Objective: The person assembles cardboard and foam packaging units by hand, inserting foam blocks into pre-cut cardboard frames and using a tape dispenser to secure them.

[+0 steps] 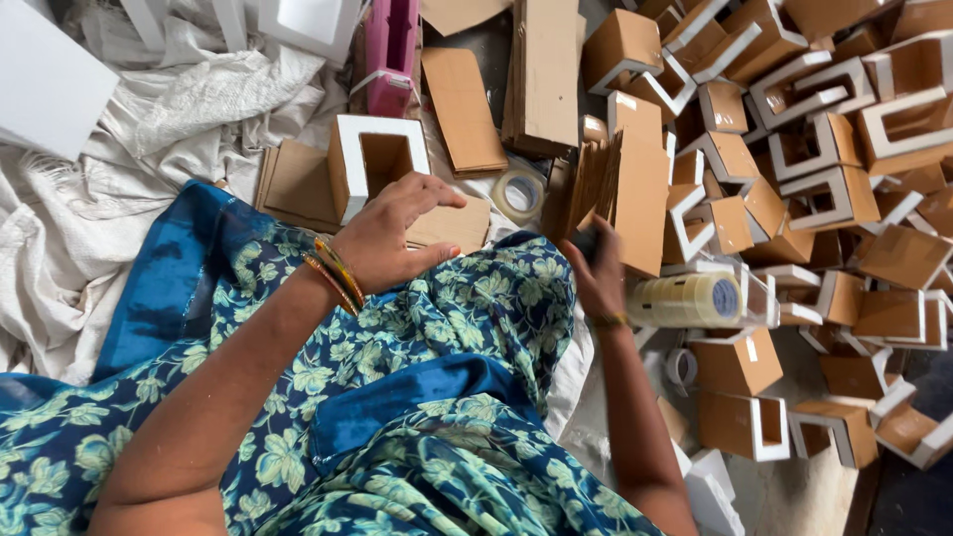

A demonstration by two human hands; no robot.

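Head view: the left hand [392, 233] rests with spread fingers on a flat cardboard sheet [452, 223] (just beside a white-edged cardboard frame [372, 164]). The right hand [596, 278] grips an upright cardboard stack [620, 199], near a tape roll [687, 300].

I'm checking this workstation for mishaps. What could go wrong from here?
The right hand pulls at an upright stack of cardboard sheets; it could tip onto the tape roll. The clear tape rolls lie on their side and might roll into the heap of folded boxes. The left hand presses a flat sheet, which could crease.
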